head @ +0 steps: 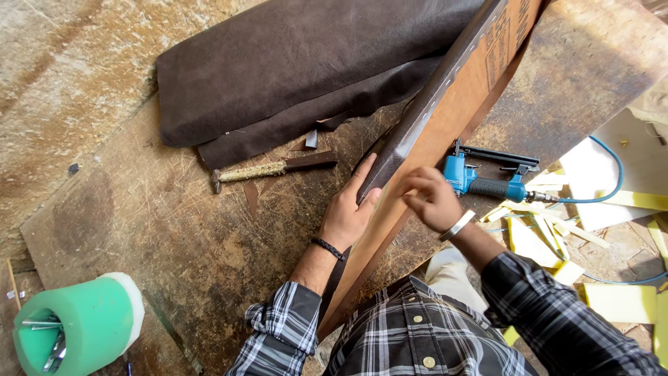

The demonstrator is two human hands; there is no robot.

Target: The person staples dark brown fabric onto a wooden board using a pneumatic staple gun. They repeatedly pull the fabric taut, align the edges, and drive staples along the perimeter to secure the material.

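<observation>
**A:** what are the hands doing?

**B:** left hand point(348, 209) is pressing flat, fingers apart, on the dark cloth side of the wooden panel point(445, 118) that's standing on edge. Right hand point(430, 200) is pinching the panel's top edge, blurry though.

**A:** anything nearby?

**B:** blue staple gun point(487, 182) just past the right hand, hammer point(271, 168) lying beyond the left.

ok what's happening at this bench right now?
A person is working on a wooden board stood on edge on a scarred worktop, with dark brown fabric wrapped over its upper edge. The left hand presses the fabric against the board's face; the right hand pinches at the edge, blurred. A blue pneumatic stapler lies beside the board, unheld, and a hammer lies near a brown cushion.
</observation>
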